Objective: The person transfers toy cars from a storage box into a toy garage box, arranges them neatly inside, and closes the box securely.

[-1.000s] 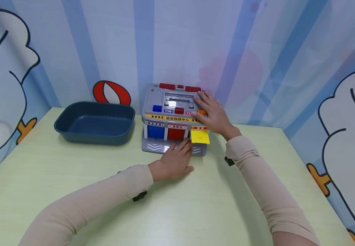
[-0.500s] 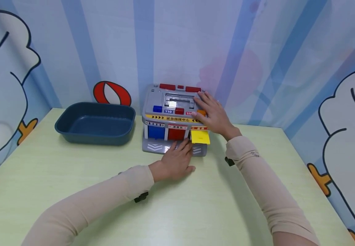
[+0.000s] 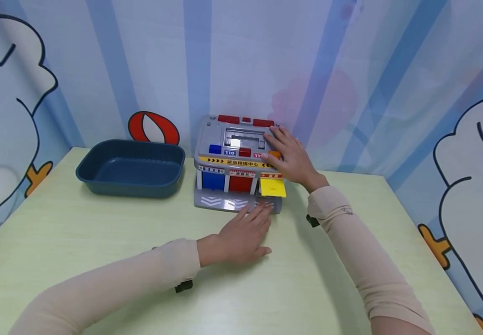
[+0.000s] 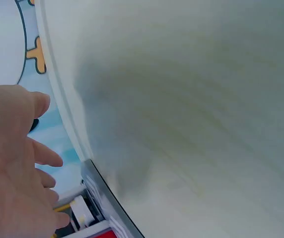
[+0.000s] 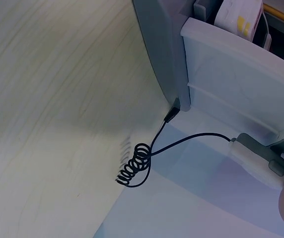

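A grey toy emergency station (image 3: 241, 135) stands at the back of the table. Its blue door (image 3: 213, 181) and red door (image 3: 239, 184) are down; the yellow door (image 3: 272, 188) sticks out, raised. Behind that door, a white toy vehicle with yellow marks (image 5: 239, 17) sits in the bay, partly hidden. My right hand (image 3: 291, 158) rests on the roof's right end, fingers spread. At the front edge of the station's base, my left hand (image 3: 243, 237) lies palm down with fingers extended, holding nothing. The left wrist view shows its fingers (image 4: 45, 154) apart from the vehicle.
A dark blue tray (image 3: 130, 190) stands left of the station. In the right wrist view, a coiled black cord (image 5: 136, 161) runs from the base to a grey-and-white piece (image 5: 258, 161) at the station's side. A printed curtain (image 3: 245, 56) hangs behind the table (image 3: 141, 260).
My left hand has drawn back from below the yellow door toward the front of the table, uncovering more of the base. My right hand stays on the roof.
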`<action>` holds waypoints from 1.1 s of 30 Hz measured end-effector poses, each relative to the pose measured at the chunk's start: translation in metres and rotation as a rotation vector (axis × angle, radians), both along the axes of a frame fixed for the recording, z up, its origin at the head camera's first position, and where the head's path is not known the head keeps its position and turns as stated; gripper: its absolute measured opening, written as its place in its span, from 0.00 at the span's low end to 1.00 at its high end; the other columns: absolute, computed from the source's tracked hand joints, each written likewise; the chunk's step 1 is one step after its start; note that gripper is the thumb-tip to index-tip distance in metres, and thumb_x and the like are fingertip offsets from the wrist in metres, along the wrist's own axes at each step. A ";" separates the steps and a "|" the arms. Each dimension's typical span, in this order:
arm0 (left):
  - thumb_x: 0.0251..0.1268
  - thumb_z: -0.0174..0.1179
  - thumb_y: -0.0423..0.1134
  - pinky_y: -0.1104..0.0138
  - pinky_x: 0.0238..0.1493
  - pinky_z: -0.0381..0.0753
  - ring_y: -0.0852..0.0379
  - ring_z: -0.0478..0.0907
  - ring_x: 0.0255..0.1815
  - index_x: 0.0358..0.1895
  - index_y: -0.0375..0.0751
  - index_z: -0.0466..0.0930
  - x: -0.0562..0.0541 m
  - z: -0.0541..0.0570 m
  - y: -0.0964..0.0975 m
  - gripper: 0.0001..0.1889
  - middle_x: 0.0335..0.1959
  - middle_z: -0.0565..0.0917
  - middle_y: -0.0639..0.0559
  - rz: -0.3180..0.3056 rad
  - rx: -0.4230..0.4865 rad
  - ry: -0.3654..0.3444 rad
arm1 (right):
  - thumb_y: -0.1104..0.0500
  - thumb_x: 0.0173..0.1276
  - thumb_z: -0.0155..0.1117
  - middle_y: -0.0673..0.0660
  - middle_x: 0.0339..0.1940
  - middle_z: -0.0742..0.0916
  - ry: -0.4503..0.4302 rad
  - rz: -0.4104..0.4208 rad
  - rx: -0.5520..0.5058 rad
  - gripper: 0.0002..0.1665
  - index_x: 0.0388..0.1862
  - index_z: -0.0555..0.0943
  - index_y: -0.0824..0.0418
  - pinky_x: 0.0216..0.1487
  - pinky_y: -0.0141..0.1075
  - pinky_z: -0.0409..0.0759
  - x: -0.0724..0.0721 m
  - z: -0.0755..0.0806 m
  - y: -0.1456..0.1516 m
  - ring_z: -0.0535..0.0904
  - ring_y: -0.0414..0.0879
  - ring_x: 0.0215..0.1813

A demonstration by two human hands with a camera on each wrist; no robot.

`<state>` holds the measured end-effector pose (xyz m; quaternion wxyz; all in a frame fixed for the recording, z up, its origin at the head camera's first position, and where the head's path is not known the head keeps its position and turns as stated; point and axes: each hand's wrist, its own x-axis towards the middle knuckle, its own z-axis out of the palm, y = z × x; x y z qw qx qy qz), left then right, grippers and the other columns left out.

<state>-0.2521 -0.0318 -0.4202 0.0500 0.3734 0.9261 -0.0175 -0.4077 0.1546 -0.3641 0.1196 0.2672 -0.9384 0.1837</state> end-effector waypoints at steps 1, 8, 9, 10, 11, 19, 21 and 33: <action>0.73 0.49 0.64 0.49 0.82 0.41 0.48 0.38 0.85 0.78 0.42 0.58 0.003 0.000 0.000 0.40 0.84 0.43 0.48 -0.008 0.008 0.016 | 0.28 0.71 0.45 0.51 0.85 0.55 0.000 0.000 0.003 0.46 0.81 0.57 0.48 0.81 0.62 0.44 0.000 0.000 0.000 0.40 0.50 0.85; 0.72 0.49 0.63 0.49 0.82 0.40 0.49 0.35 0.85 0.79 0.44 0.56 0.016 0.008 -0.006 0.40 0.84 0.40 0.49 -0.036 0.067 0.101 | 0.30 0.72 0.46 0.50 0.85 0.54 0.002 0.008 0.003 0.45 0.81 0.56 0.48 0.80 0.63 0.43 0.002 0.001 0.000 0.40 0.50 0.85; 0.73 0.49 0.63 0.49 0.82 0.40 0.49 0.34 0.85 0.80 0.44 0.54 0.016 0.008 -0.007 0.40 0.84 0.40 0.49 -0.036 0.073 0.109 | 0.30 0.72 0.46 0.51 0.85 0.54 0.004 0.008 0.004 0.45 0.81 0.56 0.48 0.80 0.63 0.43 0.002 0.001 0.000 0.40 0.50 0.85; 0.73 0.49 0.63 0.49 0.82 0.39 0.49 0.34 0.85 0.80 0.44 0.52 0.016 0.009 -0.008 0.41 0.84 0.39 0.49 -0.035 0.079 0.115 | 0.29 0.71 0.46 0.51 0.85 0.54 0.005 0.008 0.004 0.46 0.81 0.56 0.48 0.80 0.63 0.43 0.002 0.001 0.000 0.40 0.50 0.85; 0.73 0.49 0.63 0.49 0.82 0.38 0.49 0.33 0.85 0.80 0.45 0.51 0.016 0.009 -0.009 0.41 0.84 0.39 0.49 -0.033 0.085 0.121 | 0.28 0.71 0.45 0.51 0.85 0.54 0.007 0.007 0.006 0.46 0.81 0.56 0.48 0.80 0.63 0.43 0.002 0.001 0.000 0.40 0.51 0.85; 0.73 0.48 0.63 0.49 0.82 0.37 0.50 0.34 0.85 0.81 0.45 0.46 0.015 0.011 -0.010 0.42 0.84 0.40 0.49 -0.044 0.116 0.210 | 0.24 0.70 0.41 0.52 0.84 0.55 0.012 0.006 0.008 0.49 0.81 0.57 0.49 0.80 0.64 0.44 0.003 0.001 0.000 0.41 0.52 0.85; 0.73 0.47 0.63 0.50 0.82 0.37 0.49 0.34 0.85 0.81 0.45 0.47 0.016 0.012 -0.009 0.42 0.84 0.40 0.49 -0.048 0.120 0.233 | 0.23 0.70 0.40 0.52 0.84 0.55 0.012 0.008 0.008 0.50 0.81 0.57 0.50 0.80 0.64 0.44 0.003 0.001 0.000 0.41 0.52 0.85; 0.74 0.45 0.64 0.51 0.83 0.39 0.48 0.36 0.85 0.81 0.42 0.48 0.004 0.010 -0.007 0.42 0.84 0.40 0.47 0.021 0.088 0.193 | 0.30 0.72 0.45 0.51 0.85 0.54 0.013 0.007 0.012 0.45 0.81 0.56 0.48 0.79 0.65 0.44 0.002 0.000 0.000 0.40 0.51 0.85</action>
